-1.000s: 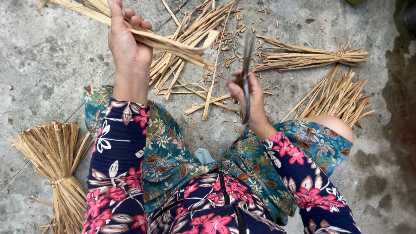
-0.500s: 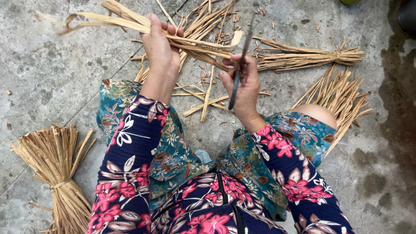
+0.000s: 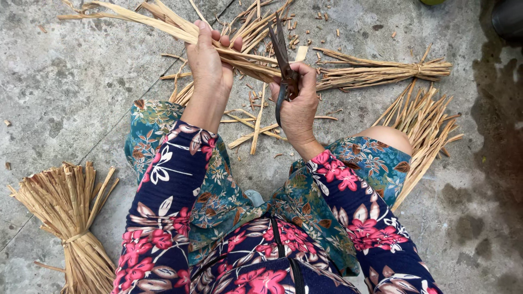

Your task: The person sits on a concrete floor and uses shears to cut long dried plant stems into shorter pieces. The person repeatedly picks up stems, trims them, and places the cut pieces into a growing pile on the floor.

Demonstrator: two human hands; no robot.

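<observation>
While the left hand (image 3: 208, 61) grips a straw bunch (image 3: 163, 24), the right hand (image 3: 298, 100) beside it clasps dark scissors (image 3: 282, 54).

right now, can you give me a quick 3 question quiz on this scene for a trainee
1. True or false: the left hand grips a bunch of straw strips.
2. What does the right hand hold? A) a hammer B) dark scissors C) a brush
3. Fill in: the tied straw bundle by the left sleeve lies on the ____ floor.

Key: 1 true. 2 B, the scissors point up and away from the body, blades at the strips. 3 concrete.
</observation>
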